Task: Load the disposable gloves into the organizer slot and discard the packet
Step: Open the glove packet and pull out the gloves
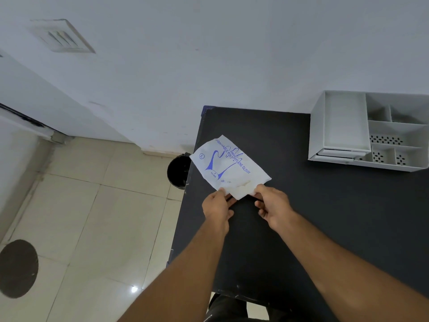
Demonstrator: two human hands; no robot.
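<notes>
Pinched at its near edge between the fingertips of the left hand [217,206] and the right hand [271,205] above the black table [325,217], the glove packet [228,166] is judged light, limp and slippery, best gripped at that edge.

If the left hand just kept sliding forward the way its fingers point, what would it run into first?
The glove packet: the left hand already pinches its near edge, with the right hand alongside. Beyond the packet lies bare black table, then probably the wall, though depth is hard to judge.
</notes>
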